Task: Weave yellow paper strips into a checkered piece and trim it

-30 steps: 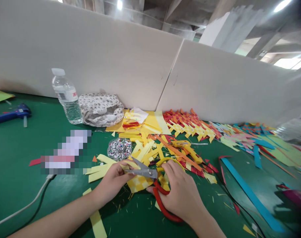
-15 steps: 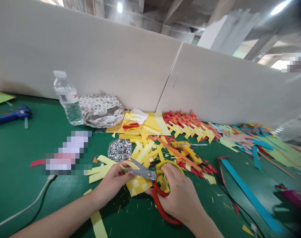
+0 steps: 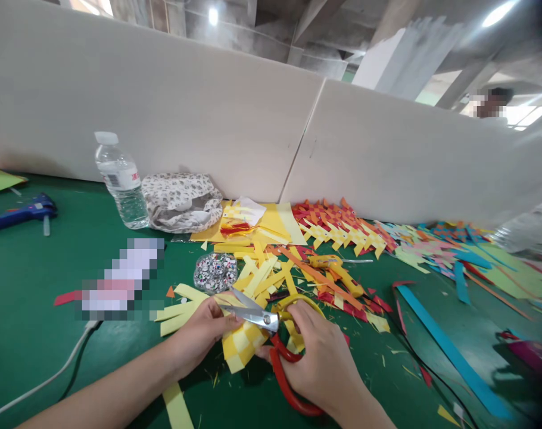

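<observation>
My right hand [image 3: 318,351] is closed round the handles of a pair of scissors [image 3: 264,320], one loop red and the other yellow. The blades point left and stand apart, reaching over to my left hand [image 3: 208,328]. Between its thumb and fingers my left hand pinches a woven paper piece [image 3: 244,345] in two yellows, checkered. The piece hangs below the blades, partly hidden by them and by my fingers. Pale yellow paper strips [image 3: 186,304] lie just behind my left hand.
A bag of googly eyes [image 3: 215,272] sits behind my hands. A yellow glue gun [image 3: 340,274] lies among paper scraps, with woven red and yellow pieces [image 3: 342,226] beyond. A water bottle [image 3: 121,185] stands left by a patterned pouch [image 3: 181,202]. A blue glue gun [image 3: 23,213] is far left.
The woven paper piece has tilted and shifted slightly left and down. Both hands and the scissors have moved a little left. A person's head now shows beyond the partition at upper right.
</observation>
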`<state>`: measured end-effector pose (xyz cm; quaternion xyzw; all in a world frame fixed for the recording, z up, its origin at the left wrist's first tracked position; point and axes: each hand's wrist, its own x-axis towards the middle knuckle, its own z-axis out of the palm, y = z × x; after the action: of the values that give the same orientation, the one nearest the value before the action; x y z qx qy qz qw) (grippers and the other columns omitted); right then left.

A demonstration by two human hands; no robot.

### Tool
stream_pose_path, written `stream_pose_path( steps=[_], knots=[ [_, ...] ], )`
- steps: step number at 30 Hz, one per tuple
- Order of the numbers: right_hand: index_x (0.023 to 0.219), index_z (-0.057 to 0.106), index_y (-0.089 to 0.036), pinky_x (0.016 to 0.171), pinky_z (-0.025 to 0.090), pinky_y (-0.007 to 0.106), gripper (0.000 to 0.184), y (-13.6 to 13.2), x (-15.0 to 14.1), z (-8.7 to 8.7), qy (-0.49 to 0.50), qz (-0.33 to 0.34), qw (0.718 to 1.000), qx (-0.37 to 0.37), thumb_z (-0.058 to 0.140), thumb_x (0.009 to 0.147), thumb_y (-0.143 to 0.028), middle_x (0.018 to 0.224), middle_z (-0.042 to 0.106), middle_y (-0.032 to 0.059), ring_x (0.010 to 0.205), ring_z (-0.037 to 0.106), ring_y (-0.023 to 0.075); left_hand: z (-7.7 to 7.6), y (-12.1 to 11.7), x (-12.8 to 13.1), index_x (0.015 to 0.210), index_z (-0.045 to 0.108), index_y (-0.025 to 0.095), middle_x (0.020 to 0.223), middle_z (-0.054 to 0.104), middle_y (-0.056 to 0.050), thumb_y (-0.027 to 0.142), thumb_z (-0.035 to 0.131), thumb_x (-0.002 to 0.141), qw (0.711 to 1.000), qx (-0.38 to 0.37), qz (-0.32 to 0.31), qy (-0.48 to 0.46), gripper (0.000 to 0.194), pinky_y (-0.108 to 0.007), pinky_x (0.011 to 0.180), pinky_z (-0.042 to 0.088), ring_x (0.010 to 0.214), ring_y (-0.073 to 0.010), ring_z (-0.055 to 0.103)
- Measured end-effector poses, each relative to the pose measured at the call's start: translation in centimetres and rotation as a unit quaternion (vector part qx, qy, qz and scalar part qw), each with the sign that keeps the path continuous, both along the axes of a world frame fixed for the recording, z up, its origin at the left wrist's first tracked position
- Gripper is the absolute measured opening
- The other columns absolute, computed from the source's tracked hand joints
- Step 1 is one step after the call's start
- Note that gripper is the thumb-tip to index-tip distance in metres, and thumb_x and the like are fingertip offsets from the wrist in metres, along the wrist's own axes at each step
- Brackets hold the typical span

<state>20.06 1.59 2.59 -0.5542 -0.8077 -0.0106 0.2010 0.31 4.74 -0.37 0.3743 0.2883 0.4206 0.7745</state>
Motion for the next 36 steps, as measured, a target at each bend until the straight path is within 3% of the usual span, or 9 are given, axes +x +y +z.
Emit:
stream_pose_path(
  steps=[9,16,22,27,30,34,36],
  knots=[
    [0.076,0.044,-0.020,0.047,0.036,0.026,0.030,0.1,-0.2,0.1,0.010,0.006,1.000,0.003,0.063,0.067,-0.042,0.067,0.052,0.0008,0.057,0.052,0.0168,-0.5,0.2,-0.1,0.090,0.067,0.017,0.088,0.072,-0.005,0.022,0.070,0.072,0.998,-0.016,-0.039,-0.042,0.019,-0.031,0.080,0.048,0.082,-0.0191,0.066],
    [0.077,0.045,-0.020,0.047,0.038,0.025,0.029,0.0,0.2,0.0,0.019,0.015,1.000,0.010,0.063,0.067,-0.041,0.068,0.054,0.0012,0.057,0.053,0.0161,0.0,0.3,-0.1,0.082,0.064,0.018,0.082,0.070,-0.002,0.022,0.071,0.071,0.999,-0.015,-0.017,-0.024,0.014,-0.027,0.076,0.047,0.077,-0.0152,0.064],
    [0.067,0.042,-0.021,0.043,0.033,0.023,0.028,0.2,0.2,-0.3,0.002,0.014,0.999,0.033,0.060,0.069,-0.043,0.059,0.047,-0.0019,0.048,0.045,0.0125,0.3,0.1,0.0,0.078,0.062,0.018,0.077,0.069,0.000,0.024,0.074,0.068,1.000,-0.020,0.004,0.000,0.016,-0.026,0.072,0.048,0.072,-0.0142,0.064],
    [0.060,0.040,-0.022,0.042,0.031,0.021,0.034,0.3,0.2,-0.3,0.096,-0.010,0.995,-0.021,0.065,0.065,-0.043,0.053,0.040,-0.0053,0.045,0.037,0.0096,0.3,0.1,0.2,0.081,0.061,0.018,0.078,0.070,-0.001,0.029,0.071,0.071,0.999,-0.046,0.017,0.004,0.018,-0.028,0.074,0.048,0.072,-0.0151,0.065],
    [0.063,0.043,-0.021,0.040,0.030,0.020,0.032,0.7,0.6,-0.2,0.256,-0.058,0.958,-0.118,0.066,0.066,-0.043,0.052,0.038,-0.0068,0.045,0.035,0.0088,0.1,0.2,0.3,0.073,0.056,0.018,0.069,0.067,0.001,0.031,0.072,0.068,0.995,-0.074,0.060,0.032,0.021,-0.027,0.066,0.048,0.065,-0.0148,0.064],
    [0.072,0.044,-0.021,0.043,0.037,0.022,0.033,1.4,0.9,-0.2,0.470,-0.073,0.848,-0.233,0.065,0.069,-0.046,0.064,0.052,-0.0025,0.047,0.042,0.0092,0.3,0.2,0.6,0.065,0.054,0.017,0.062,0.059,0.004,0.031,0.073,0.066,0.993,-0.009,0.056,0.107,0.024,-0.021,0.056,0.041,0.056,-0.0106,0.056],
    [0.073,0.043,-0.021,0.051,0.043,0.025,0.036,1.6,0.8,-0.2,0.509,-0.066,0.817,-0.265,0.070,0.064,-0.043,0.074,0.057,-0.0001,0.053,0.049,0.0106,0.6,0.2,0.7,0.063,0.054,0.017,0.058,0.055,0.006,0.028,0.074,0.065,0.991,0.024,0.042,0.121,0.023,-0.019,0.054,0.038,0.053,-0.0078,0.051]
  ],
)
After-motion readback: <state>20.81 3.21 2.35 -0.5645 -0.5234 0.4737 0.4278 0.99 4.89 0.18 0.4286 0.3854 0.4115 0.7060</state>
